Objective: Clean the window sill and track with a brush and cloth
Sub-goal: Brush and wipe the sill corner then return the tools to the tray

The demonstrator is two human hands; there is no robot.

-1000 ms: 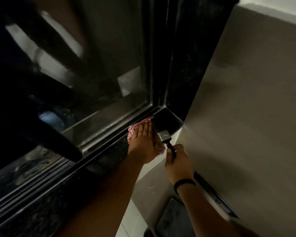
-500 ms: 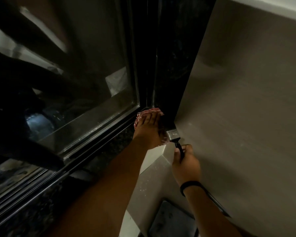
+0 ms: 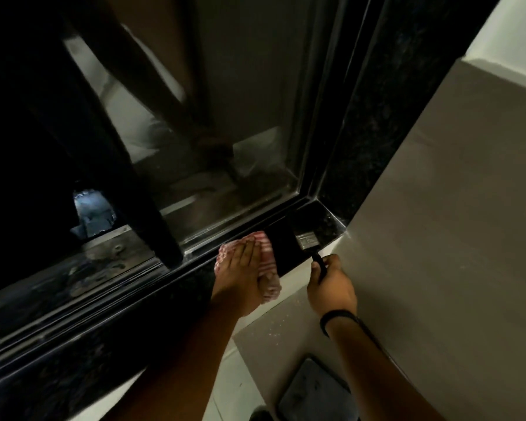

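A dark polished stone window sill [image 3: 325, 223] runs diagonally below the glass pane, with the metal window track [image 3: 240, 230] along its far side. My left hand [image 3: 240, 275] lies flat on a red-and-white checked cloth [image 3: 266, 259], pressing it onto the sill near the right corner. My right hand [image 3: 330, 287] grips the black handle of a flat brush [image 3: 307, 240]. The brush's metal ferrule rests on the sill just right of the cloth, and its dark bristles point toward the track.
The grey wall [image 3: 438, 208] stands close on the right and meets the sill's end. The dark window frame [image 3: 340, 117] rises at the corner. A dark mat [image 3: 313, 393] lies on the pale floor below. A black band circles my right wrist.
The view has shifted. My left hand and the cloth have slid left, away from the corner, leaving a stretch of sill between cloth and wall. The brush stays on the sill.
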